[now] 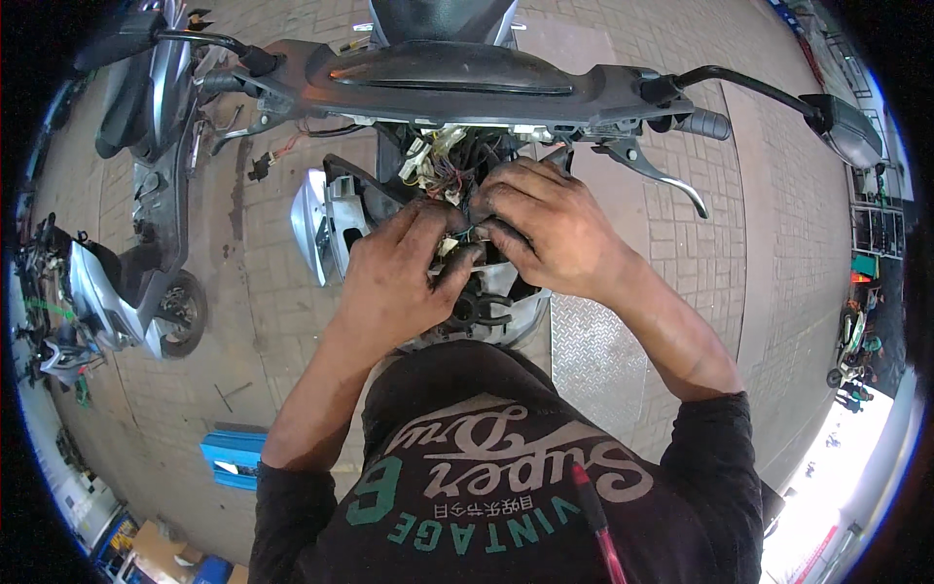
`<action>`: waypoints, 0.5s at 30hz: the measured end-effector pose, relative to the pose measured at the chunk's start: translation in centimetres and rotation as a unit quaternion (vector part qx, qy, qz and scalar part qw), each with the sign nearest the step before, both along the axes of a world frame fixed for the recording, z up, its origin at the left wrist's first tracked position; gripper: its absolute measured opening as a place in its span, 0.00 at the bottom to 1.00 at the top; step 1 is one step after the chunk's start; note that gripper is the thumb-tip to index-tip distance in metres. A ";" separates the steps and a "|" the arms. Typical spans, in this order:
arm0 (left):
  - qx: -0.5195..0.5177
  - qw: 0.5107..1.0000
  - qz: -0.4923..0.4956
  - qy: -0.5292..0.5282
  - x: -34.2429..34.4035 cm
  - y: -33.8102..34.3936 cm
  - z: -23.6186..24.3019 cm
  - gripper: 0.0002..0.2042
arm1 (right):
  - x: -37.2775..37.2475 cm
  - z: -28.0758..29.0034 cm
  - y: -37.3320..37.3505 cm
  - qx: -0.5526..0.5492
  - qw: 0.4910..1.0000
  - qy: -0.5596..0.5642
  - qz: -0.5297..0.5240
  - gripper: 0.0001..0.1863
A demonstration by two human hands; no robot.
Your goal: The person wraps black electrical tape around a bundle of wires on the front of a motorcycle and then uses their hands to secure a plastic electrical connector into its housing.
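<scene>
Just below the handlebar (467,83) of a scooter with its front opened up, both of my hands meet over a bundle of wires (449,180). My left hand (407,268) pinches thin wires between thumb and fingers, its fingertips darkened with grime. From the other side, my right hand (555,226) has curled fingers closed on the same wires. A small white connector (449,246) shows between the two hands. More pale connectors (416,161) hang from the bundle above my left hand. The exact wire ends are hidden by my fingers.
A brake lever (662,180) and a mirror (844,131) stick out at the right. Silver body panels (313,229) flank the wiring. Another scooter (107,302) stands at the left, near a blue box (232,457) on the paving. A patterned metal plate (595,350) lies at the right.
</scene>
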State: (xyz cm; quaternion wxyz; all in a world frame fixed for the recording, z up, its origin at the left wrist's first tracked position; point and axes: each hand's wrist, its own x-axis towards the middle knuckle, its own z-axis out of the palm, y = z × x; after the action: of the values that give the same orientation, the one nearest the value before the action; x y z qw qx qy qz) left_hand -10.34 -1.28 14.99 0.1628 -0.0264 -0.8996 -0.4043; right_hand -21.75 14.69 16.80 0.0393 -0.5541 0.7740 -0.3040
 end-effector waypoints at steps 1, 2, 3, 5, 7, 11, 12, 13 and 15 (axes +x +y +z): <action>0.000 1.000 -0.007 -0.003 0.0 -0.1 0.1 0.13 | 0.0 -0.1 0.0 0.005 1.000 0.002 0.002 0.13; -0.007 1.000 -0.014 -0.008 0.0 -0.3 0.0 0.13 | 0.0 -0.1 0.1 0.009 1.000 0.005 0.004 0.13; -0.012 1.000 -0.020 -0.013 0.0 -0.4 -0.2 0.13 | 0.0 -0.2 0.1 0.015 1.000 0.007 0.006 0.13; -0.034 0.999 -0.020 -0.022 0.0 -0.4 -0.2 0.13 | 0.0 -0.2 0.1 0.020 1.000 -0.005 0.002 0.13; -0.067 0.997 -0.009 -0.032 0.0 -0.2 0.0 0.12 | 0.0 -0.1 0.1 0.025 1.000 -0.016 0.000 0.13; -0.089 0.996 -0.020 0.010 0.2 -0.4 -0.8 0.12 | 0.0 0.3 -0.1 0.038 0.998 -0.052 0.005 0.12; -0.114 0.991 -0.023 0.058 0.0 -0.5 -1.1 0.11 | 0.0 0.3 -0.2 0.042 0.997 -0.065 0.007 0.12; -0.139 0.984 -0.027 0.106 -0.2 -0.7 -1.3 0.10 | 0.0 0.4 -0.2 0.050 0.996 -0.078 0.004 0.12; -0.160 0.977 -0.047 0.129 -0.4 -1.2 -1.5 0.11 | 0.1 0.4 -0.2 0.066 0.992 -0.105 -0.006 0.12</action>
State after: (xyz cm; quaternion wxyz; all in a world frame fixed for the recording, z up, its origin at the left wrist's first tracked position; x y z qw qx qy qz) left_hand -10.74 -2.50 13.52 0.2520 -0.1468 -0.9218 -0.2555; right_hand -21.69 14.46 17.18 0.1551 -0.5109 0.7871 -0.3089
